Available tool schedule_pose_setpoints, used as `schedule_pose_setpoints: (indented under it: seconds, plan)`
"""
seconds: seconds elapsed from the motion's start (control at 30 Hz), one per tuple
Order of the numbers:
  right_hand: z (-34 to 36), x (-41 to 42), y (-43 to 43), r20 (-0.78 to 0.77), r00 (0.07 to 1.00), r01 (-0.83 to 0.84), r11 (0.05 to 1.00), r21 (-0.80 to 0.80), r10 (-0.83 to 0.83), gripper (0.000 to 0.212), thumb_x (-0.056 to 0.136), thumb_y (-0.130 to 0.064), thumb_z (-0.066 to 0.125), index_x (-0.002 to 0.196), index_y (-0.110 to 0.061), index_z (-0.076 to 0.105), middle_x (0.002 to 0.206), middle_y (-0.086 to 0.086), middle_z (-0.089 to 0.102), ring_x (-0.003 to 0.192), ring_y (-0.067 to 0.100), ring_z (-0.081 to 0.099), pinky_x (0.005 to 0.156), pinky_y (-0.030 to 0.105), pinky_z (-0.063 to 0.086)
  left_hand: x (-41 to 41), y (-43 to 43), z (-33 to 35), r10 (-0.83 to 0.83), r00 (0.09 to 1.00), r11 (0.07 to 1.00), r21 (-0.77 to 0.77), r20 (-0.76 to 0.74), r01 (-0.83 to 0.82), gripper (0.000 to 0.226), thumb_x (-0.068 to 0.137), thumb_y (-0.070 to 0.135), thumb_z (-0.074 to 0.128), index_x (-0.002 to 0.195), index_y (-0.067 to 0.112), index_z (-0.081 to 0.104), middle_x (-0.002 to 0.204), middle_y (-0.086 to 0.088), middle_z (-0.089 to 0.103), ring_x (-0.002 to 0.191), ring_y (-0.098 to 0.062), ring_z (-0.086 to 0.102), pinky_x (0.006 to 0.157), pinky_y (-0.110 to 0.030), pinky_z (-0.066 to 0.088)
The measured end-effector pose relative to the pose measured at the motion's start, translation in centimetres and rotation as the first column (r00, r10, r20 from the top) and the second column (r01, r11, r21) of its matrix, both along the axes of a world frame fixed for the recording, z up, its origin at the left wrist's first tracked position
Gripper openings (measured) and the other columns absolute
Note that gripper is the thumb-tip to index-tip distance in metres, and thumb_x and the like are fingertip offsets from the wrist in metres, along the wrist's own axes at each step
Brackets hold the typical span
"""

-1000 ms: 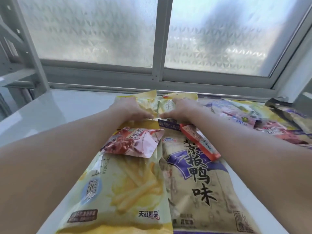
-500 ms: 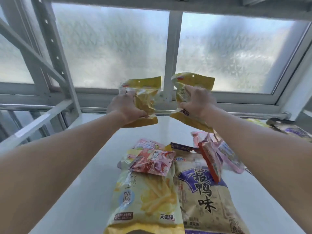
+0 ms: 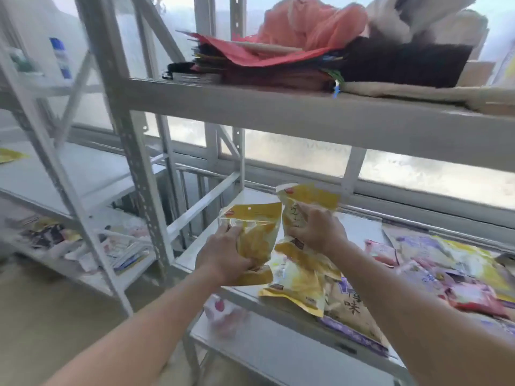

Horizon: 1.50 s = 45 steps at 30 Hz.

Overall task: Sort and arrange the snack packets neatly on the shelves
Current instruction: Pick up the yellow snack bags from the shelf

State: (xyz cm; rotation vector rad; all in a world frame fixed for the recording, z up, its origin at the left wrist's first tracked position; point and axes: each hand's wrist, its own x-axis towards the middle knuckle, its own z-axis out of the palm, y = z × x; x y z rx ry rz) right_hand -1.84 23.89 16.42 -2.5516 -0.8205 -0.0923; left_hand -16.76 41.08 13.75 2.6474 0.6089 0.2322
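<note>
Curling round the lower half of one small yellow packet, the fingers of my left hand close on it from beneath, thumb across its face; the fingers of my right hand pinch a second yellow packet about its middle; neither hand has a finger to spare. I judge that I hold the two upright, faces toward me and side by side, to match them as one kind before setting them down together. Both hang in the air over the left end of the middle shelf, touching only my hands, the second higher in view. Each is a flat glossy pouch, yellow, with a small red mark at its top left corner; the second bears a dark label low down; the print is too blurred to read. Beneath them a larger yellow bag lies flat at the shelf's front edge, beside a beige and purple bag; pink packets lie jumbled further right; to the left a neighbouring rack bears one more yellow pouch, which I take as a likely home for this pair.
</note>
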Motion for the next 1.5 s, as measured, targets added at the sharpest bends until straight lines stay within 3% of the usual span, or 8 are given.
schedule_pose_setpoints:
  seconds: [0.17,0.27,0.37,0.53,0.8,1.03,1.23,1.5]
  plan:
    - [-0.2,-10.4,7.8,-0.085,0.963,-0.256,0.967,-0.006,0.255,0.072,0.073,-0.053,0.070,0.139,-0.035,0.047,0.120,0.001,0.063,0.106,0.025,0.060,0.083,0.037,0.051,-13.0,3.4,0.0,0.249,0.966,0.964,-0.077,-0.073,-0.254,0.100,0.066,0.061,0.077,0.150,0.032,0.032,0.161,0.001,0.020,0.139,-0.025,0.036,0.106,-0.038,0.037]
    - [-0.4,-16.9,13.7,-0.102,0.914,-0.394,0.919,0.010,0.392,0.071,0.073,-0.050,0.070,0.139,-0.037,0.046,0.124,0.002,0.061,0.108,0.026,0.060,0.084,0.036,0.050,-21.3,7.9,-0.5,0.412,0.906,0.901,-0.105,-0.094,-0.420,0.102,0.064,0.061,0.078,0.150,0.030,0.034,0.161,-0.002,0.019,0.142,-0.025,0.031,0.111,-0.035,0.032]
    - [-0.6,-23.5,20.6,-0.089,0.854,-0.515,0.857,-0.018,0.512,0.068,0.077,-0.051,0.068,0.139,-0.036,0.046,0.126,0.003,0.059,0.109,0.026,0.059,0.085,0.037,0.051,-29.4,13.2,-0.3,0.560,0.824,0.818,-0.098,-0.085,-0.567,0.105,0.061,0.066,0.077,0.150,0.033,0.033,0.162,-0.001,0.019,0.142,-0.024,0.032,0.108,-0.036,0.038]
    - [-0.8,-34.8,33.6,-0.059,0.762,-0.647,0.759,-0.068,0.644,0.069,0.081,-0.052,0.065,0.143,-0.031,0.043,0.136,0.003,0.054,0.117,0.026,0.056,0.088,0.039,0.051,-41.6,23.3,0.5,0.702,0.711,0.709,-0.063,-0.041,-0.703,0.105,0.061,0.065,0.078,0.150,0.035,0.032,0.162,0.003,0.016,0.138,-0.024,0.041,0.102,-0.033,0.042]
    - [0.2,-49.1,52.3,-0.110,0.664,-0.748,0.655,-0.110,0.740,0.072,0.081,-0.048,0.064,0.146,-0.033,0.037,0.142,0.001,0.050,0.123,0.025,0.053,0.088,0.038,0.052,-57.8,39.3,1.6,0.814,0.578,0.575,-0.060,-0.060,-0.816,0.105,0.061,0.063,0.079,0.150,0.031,0.033,0.163,0.001,0.016,0.139,-0.025,0.038,0.107,-0.037,0.040]
    - [-1.2,-52.5,66.7,-0.164,0.662,-0.749,0.648,-0.138,0.731,0.075,0.080,-0.051,0.065,0.146,-0.037,0.034,0.143,-0.002,0.050,0.121,0.024,0.055,0.084,0.036,0.053,-62.6,53.8,0.2,0.826,0.559,0.555,-0.069,-0.073,-0.829,0.106,0.057,0.069,0.076,0.148,0.031,0.037,0.160,0.004,0.024,0.135,-0.023,0.043,0.102,-0.035,0.043]
    - [-1.5,-50.4,82.2,-0.170,0.676,-0.737,0.664,-0.126,0.717,0.072,0.082,-0.047,0.066,0.146,-0.035,0.035,0.138,-0.001,0.053,0.117,0.023,0.057,0.083,0.034,0.053,-60.1,68.7,-1.4,0.806,0.587,0.578,-0.108,-0.078,-0.809,0.109,0.055,0.068,0.075,0.150,0.035,0.032,0.162,0.005,0.016,0.142,-0.022,0.033,0.109,-0.037,0.038]
    - [0.0,-45.8,102.9,-0.189,0.709,-0.704,0.695,-0.145,0.679,0.070,0.082,-0.050,0.064,0.145,-0.035,0.037,0.138,0.001,0.052,0.121,0.025,0.054,0.082,0.035,0.050,-55.6,89.2,2.0,0.761,0.644,0.644,-0.024,-0.084,-0.764,0.105,0.065,0.062,0.077,0.152,0.032,0.027,0.163,0.002,0.011,0.144,-0.024,0.029,0.110,-0.037,0.036]
